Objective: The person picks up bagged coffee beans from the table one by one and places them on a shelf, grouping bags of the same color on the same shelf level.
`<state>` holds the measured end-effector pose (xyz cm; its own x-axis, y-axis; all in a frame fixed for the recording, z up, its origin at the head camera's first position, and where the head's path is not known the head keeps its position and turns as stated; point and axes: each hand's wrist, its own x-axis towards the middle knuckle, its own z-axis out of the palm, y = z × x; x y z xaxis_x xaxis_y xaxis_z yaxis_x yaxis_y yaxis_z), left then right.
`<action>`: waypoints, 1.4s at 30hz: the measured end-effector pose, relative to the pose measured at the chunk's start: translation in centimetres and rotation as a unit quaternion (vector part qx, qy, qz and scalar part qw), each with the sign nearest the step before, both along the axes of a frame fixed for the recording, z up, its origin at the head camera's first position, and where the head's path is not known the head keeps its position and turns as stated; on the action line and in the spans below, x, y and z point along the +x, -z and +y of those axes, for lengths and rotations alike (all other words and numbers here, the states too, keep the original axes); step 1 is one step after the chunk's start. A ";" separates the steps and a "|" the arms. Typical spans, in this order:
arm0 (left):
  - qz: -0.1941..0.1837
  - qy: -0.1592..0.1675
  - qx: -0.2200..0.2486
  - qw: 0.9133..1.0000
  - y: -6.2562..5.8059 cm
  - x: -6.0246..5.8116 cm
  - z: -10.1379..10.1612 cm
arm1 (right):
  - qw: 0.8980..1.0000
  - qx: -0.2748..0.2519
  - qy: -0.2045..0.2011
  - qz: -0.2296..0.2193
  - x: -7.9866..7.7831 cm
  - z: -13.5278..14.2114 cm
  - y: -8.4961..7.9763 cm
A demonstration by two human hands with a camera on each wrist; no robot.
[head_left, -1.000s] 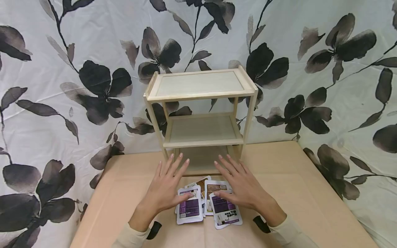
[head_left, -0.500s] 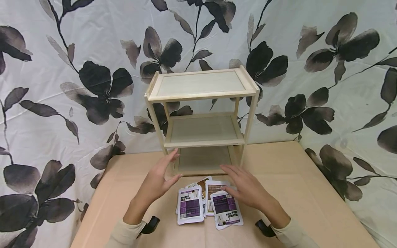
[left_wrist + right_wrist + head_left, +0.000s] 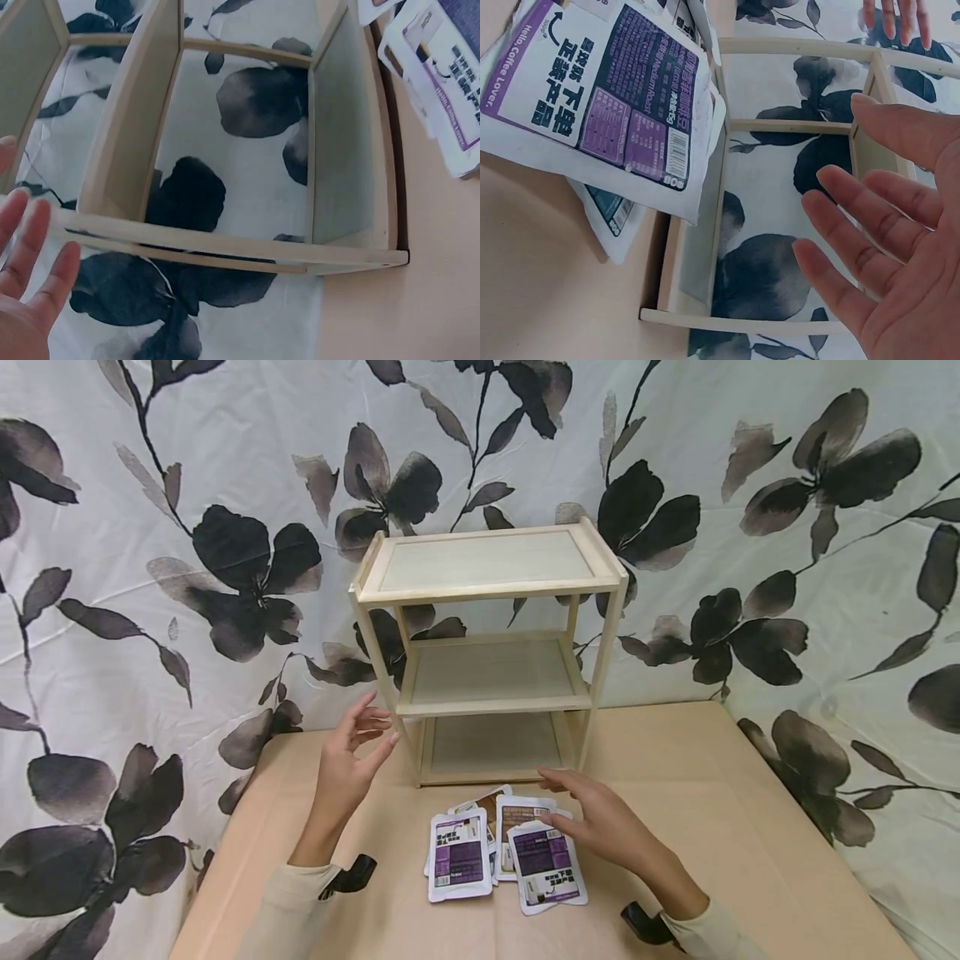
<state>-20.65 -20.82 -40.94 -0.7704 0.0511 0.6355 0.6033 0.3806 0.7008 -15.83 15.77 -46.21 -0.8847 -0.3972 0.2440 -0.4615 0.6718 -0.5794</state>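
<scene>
A pale wooden three-tier shelf stands at the back of the table. In front of it lies a loose pile of flat coffee sachets, white-edged with purple and brown labels; one purple-labelled sachet fills the upper left of the right wrist view. My left hand is raised beside the shelf's left front leg, fingers loosely bent, holding nothing. Over the right side of the pile hovers my right hand, its fingers relaxed and nothing in them; it overlaps the back corner of a sachet in the head view.
The table has a light tan cover. Behind it hangs a white cloth printed with dark flowers. A black wrist camera sits on the left wrist, another black camera on the right.
Both hands were spread flat over the pile. The left hand has moved left and up toward the shelf's leg, and the right has drawn slightly right, its fingers turning inward. The sachets stay put.
</scene>
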 end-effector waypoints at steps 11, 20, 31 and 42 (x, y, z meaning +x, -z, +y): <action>-0.026 0.021 0.097 0.995 -0.8 -1.6 -0.9 | 0.993 -0.099 -0.032 -0.057 -0.3 1.1 1.4; -0.048 0.061 0.135 0.988 0.5 -4.3 -2.1 | 0.978 -0.167 -0.041 -0.121 -0.2 1.6 2.6; -0.061 0.127 0.156 0.978 0.1 -5.8 -1.9 | 0.969 -0.196 -0.033 -0.150 -0.1 2.2 4.2; -0.094 0.190 0.181 0.960 -0.1 -6.2 -1.6 | 0.965 -0.221 0.000 -0.143 0.3 2.4 6.3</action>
